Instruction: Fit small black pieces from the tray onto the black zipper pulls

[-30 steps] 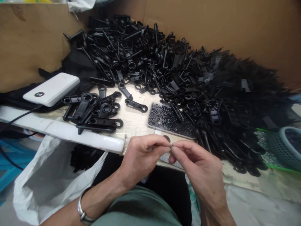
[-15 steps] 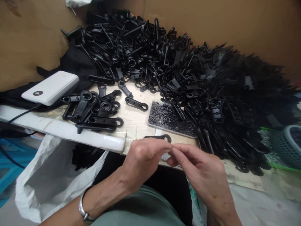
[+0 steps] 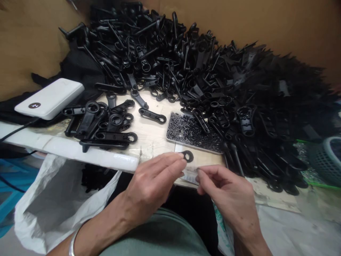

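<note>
My left hand (image 3: 157, 174) is closed over a black plastic lever arm (image 3: 189, 156) at the table's front edge. Only the arm's ring end, with a notched hole, shows past the fingertips; my thumb is hidden. To the right, my right hand (image 3: 226, 188) pinches thumb and forefinger together, with a tiny dark speck at the tips too small to name. Just behind the hands lies a shallow tray (image 3: 168, 137) of many tiny dark parts, with a lever arm (image 3: 201, 121) resting across its back edge.
A large heap of black lever arms (image 3: 186, 67) fills the back and right. A smaller pile (image 3: 106, 124) lies left, near a white power bank (image 3: 50, 97) with a cable. A white sack (image 3: 45, 206) hangs open below the edge. A grey-blue basket (image 3: 326, 160) stands at right.
My hands have come apart from a fingertip-to-fingertip pinch. The left has moved onto the lever arm at the front edge; the right stays in a pinch. The view has shifted slightly.
</note>
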{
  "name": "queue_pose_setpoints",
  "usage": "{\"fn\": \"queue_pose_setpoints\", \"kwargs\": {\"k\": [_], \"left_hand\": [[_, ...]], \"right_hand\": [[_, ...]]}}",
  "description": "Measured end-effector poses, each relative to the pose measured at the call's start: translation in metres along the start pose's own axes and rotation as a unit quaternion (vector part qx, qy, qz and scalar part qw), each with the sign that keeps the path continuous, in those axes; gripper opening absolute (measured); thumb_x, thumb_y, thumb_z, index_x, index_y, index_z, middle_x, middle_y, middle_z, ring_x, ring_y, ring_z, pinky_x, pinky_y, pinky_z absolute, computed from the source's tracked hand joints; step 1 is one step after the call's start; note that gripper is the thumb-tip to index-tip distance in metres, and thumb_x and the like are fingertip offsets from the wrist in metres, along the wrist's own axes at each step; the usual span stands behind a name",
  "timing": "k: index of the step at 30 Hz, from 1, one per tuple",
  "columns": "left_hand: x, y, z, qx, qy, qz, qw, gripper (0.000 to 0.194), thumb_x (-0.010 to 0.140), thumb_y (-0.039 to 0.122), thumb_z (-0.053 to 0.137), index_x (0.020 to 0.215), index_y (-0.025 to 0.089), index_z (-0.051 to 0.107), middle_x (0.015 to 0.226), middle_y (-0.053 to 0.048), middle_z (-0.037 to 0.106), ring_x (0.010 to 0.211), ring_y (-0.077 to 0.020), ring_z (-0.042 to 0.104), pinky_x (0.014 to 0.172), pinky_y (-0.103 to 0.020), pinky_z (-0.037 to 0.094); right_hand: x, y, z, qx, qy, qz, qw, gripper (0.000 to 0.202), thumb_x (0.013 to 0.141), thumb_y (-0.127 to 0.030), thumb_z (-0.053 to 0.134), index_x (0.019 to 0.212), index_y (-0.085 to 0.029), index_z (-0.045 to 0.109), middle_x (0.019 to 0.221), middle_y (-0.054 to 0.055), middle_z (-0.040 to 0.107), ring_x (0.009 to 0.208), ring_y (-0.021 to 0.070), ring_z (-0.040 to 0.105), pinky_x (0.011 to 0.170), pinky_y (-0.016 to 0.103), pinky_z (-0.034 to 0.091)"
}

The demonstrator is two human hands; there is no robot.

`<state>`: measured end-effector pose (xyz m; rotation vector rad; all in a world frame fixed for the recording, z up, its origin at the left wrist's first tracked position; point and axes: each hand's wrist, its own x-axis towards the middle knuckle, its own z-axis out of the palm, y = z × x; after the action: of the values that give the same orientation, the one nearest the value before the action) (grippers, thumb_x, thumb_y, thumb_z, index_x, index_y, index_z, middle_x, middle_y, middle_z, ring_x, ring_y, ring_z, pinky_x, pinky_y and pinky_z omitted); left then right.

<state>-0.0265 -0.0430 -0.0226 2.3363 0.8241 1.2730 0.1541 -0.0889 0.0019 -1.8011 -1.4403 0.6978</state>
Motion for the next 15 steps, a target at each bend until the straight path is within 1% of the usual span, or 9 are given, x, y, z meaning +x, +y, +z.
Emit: {"fn": "queue_pose_setpoints", "kwargs": {"k": [1, 3, 5, 6, 8, 11, 15], "left_hand": [[0.002, -0.002, -0.001, 0.041, -0.021, 0.011, 0.999, 0.032, 0.085, 0.006, 0.058, 0.117, 0.013, 0.056, 0.116, -0.012, 0.067, 0.109, -0.0203, 0.062, 0.096, -0.035, 0.050], [0.006, -0.007, -0.001, 0.119, -0.090, 0.010, 0.989, 0.031, 0.087, 0.009, 0.056, 0.118, 0.012, 0.055, 0.116, -0.013, 0.066, 0.111, -0.0244, 0.060, 0.095, -0.041, 0.048], [0.010, -0.009, -0.001, 0.162, -0.156, -0.013, 0.974, 0.027, 0.089, 0.009, 0.053, 0.116, 0.011, 0.055, 0.110, -0.013, 0.067, 0.103, -0.0249, 0.062, 0.088, -0.042, 0.048], [0.011, -0.009, 0.000, 0.167, -0.176, -0.024, 0.970, 0.026, 0.089, 0.008, 0.051, 0.114, 0.011, 0.055, 0.106, -0.012, 0.068, 0.098, -0.0241, 0.063, 0.085, -0.041, 0.049], [0.010, -0.009, 0.003, 0.155, -0.183, -0.034, 0.970, 0.024, 0.090, 0.009, 0.051, 0.113, 0.011, 0.055, 0.100, -0.010, 0.069, 0.091, -0.0226, 0.063, 0.080, -0.039, 0.049], [0.005, -0.007, 0.006, 0.125, -0.162, -0.036, 0.978, 0.024, 0.089, 0.009, 0.051, 0.113, 0.013, 0.055, 0.099, -0.008, 0.068, 0.091, -0.0215, 0.061, 0.081, -0.037, 0.049], [0.001, -0.005, 0.009, 0.098, -0.162, -0.055, 0.980, 0.024, 0.089, 0.006, 0.050, 0.111, 0.014, 0.055, 0.098, -0.007, 0.067, 0.092, -0.0198, 0.061, 0.082, -0.033, 0.051]], "right_hand": [[0.002, 0.002, -0.002, -0.015, 0.006, -0.006, 1.000, 0.012, 0.081, -0.025, 0.063, 0.072, -0.018, 0.067, 0.045, -0.005, 0.060, 0.040, 0.0090, 0.056, 0.043, 0.017, 0.045], [0.005, 0.006, -0.005, -0.047, 0.014, -0.024, 0.999, 0.012, 0.081, -0.025, 0.063, 0.072, -0.018, 0.068, 0.045, -0.005, 0.059, 0.039, 0.0093, 0.055, 0.043, 0.018, 0.045], [0.007, 0.010, -0.005, -0.077, 0.020, -0.048, 0.996, 0.012, 0.081, -0.025, 0.063, 0.073, -0.018, 0.069, 0.050, -0.004, 0.063, 0.042, 0.0102, 0.057, 0.044, 0.020, 0.045], [0.008, 0.011, -0.004, -0.092, 0.022, -0.062, 0.994, 0.012, 0.081, -0.025, 0.063, 0.073, -0.019, 0.069, 0.054, -0.003, 0.065, 0.044, 0.0107, 0.059, 0.045, 0.020, 0.046], [0.010, 0.012, -0.003, -0.115, 0.023, -0.095, 0.989, 0.011, 0.081, -0.023, 0.063, 0.073, -0.018, 0.069, 0.062, -0.001, 0.069, 0.050, 0.0115, 0.062, 0.051, 0.021, 0.048], [0.013, 0.011, -0.002, -0.143, 0.018, -0.144, 0.979, 0.009, 0.082, -0.019, 0.062, 0.077, -0.018, 0.069, 0.068, 0.000, 0.070, 0.057, 0.0119, 0.065, 0.059, 0.022, 0.050], [0.017, 0.010, -0.001, -0.200, -0.023, -0.199, 0.959, 0.009, 0.084, -0.017, 0.059, 0.079, -0.017, 0.066, 0.068, 0.000, 0.068, 0.059, 0.0118, 0.064, 0.059, 0.022, 0.047]]}}
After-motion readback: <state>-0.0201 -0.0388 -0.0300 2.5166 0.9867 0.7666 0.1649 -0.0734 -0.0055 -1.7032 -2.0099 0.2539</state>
